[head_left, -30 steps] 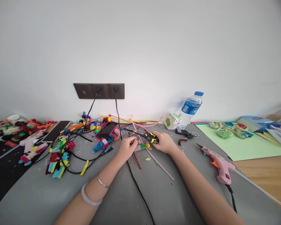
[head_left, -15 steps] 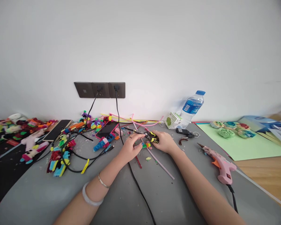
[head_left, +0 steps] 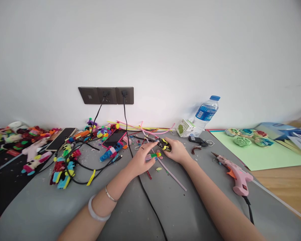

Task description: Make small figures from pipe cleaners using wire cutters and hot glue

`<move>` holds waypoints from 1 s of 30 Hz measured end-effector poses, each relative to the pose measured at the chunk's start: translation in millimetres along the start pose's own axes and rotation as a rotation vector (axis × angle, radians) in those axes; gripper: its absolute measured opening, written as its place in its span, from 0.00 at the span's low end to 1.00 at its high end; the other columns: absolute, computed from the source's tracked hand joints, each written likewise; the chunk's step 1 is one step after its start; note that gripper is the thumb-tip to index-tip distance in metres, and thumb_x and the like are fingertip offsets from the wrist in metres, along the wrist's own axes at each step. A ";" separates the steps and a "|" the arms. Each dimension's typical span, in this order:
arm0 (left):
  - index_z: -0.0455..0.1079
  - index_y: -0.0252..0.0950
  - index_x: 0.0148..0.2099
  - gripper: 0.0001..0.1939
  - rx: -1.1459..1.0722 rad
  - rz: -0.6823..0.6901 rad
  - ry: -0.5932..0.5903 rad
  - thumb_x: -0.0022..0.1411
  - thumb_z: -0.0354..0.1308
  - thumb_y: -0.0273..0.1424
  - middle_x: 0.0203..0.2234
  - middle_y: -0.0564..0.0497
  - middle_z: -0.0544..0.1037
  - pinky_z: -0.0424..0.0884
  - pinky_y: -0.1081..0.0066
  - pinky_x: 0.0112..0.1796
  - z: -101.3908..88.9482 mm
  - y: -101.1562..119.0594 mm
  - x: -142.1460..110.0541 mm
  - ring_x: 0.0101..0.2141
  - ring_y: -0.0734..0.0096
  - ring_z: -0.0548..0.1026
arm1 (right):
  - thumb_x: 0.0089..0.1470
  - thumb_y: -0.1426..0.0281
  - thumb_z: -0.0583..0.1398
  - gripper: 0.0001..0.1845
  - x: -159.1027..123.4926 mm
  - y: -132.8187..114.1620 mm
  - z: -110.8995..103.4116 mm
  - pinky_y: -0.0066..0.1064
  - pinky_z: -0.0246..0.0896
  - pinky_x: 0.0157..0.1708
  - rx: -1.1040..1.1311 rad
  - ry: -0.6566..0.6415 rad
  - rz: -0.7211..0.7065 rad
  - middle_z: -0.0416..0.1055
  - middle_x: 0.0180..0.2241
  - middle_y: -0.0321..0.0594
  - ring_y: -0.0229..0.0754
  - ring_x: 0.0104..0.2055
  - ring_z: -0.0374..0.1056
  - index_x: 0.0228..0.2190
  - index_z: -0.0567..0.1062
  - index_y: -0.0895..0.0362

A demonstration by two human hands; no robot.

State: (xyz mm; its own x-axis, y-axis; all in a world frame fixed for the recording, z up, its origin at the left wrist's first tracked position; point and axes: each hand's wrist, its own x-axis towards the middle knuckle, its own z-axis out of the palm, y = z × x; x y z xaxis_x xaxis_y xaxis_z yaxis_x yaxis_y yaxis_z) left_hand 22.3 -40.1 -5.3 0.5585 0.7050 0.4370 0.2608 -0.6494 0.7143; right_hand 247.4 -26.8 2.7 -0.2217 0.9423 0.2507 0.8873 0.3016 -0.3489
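Observation:
My right hand (head_left: 177,150) is closed round the black-and-yellow handles of a pair of pliers (head_left: 163,144), whose thin nose points left over the grey table (head_left: 65,207). My left hand (head_left: 141,160) pinches a small colourful pipe-cleaner figure (head_left: 153,156) just below the pliers, index finger stretched toward the tool's nose. A pale pink pipe cleaner (head_left: 172,174) lies under both hands, running down to the right. A black cable (head_left: 150,207) passes beneath my left wrist.
A pink glue gun (head_left: 234,174) lies at the right, a water bottle (head_left: 204,113) and green carton (head_left: 185,128) by the wall, keys (head_left: 199,140) beside them. Phones (head_left: 114,138), cables and several pipe-cleaner figures (head_left: 62,170) crowd the left. Green paper (head_left: 268,155) lies far right.
My left hand shifted right from a spot left of the pliers and took up the small colourful figure. My right hand with the pliers moved slightly up.

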 end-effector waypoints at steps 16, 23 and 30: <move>0.61 0.41 0.64 0.27 0.026 0.069 0.043 0.63 0.53 0.24 0.59 0.43 0.70 0.64 0.59 0.59 -1.1 4.1 0.7 0.60 0.58 0.67 | 0.42 0.69 0.55 0.09 0.0 2.6 2.3 0.31 0.50 0.28 0.063 0.082 -0.058 0.73 0.27 0.40 0.46 0.28 0.66 0.31 0.67 0.53; 0.72 0.38 0.39 0.05 0.040 -0.015 0.219 0.62 0.57 0.25 0.35 0.50 0.80 0.72 0.65 0.44 -3.4 2.1 4.3 0.40 0.64 0.77 | 0.43 0.70 0.56 0.10 0.6 2.8 3.3 0.31 0.50 0.28 0.051 0.079 -0.059 0.74 0.28 0.41 0.46 0.29 0.68 0.33 0.69 0.54; 0.79 0.39 0.38 0.06 0.014 -0.047 0.252 0.62 0.60 0.26 0.34 0.50 0.84 0.73 0.66 0.43 -2.5 -4.2 3.8 0.38 0.64 0.79 | 0.44 0.70 0.56 0.09 0.7 3.9 4.3 0.30 0.50 0.27 0.045 0.072 -0.068 0.74 0.28 0.41 0.46 0.29 0.67 0.32 0.69 0.53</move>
State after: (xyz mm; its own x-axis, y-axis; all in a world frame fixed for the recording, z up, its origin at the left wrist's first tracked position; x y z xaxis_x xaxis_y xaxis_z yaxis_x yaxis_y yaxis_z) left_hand 21.4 -34.0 -5.2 0.3317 0.7821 0.5275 0.2937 -0.6170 0.7301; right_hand 249.0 -24.3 -2.4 -0.2494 0.9071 0.3390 0.8519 0.3720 -0.3686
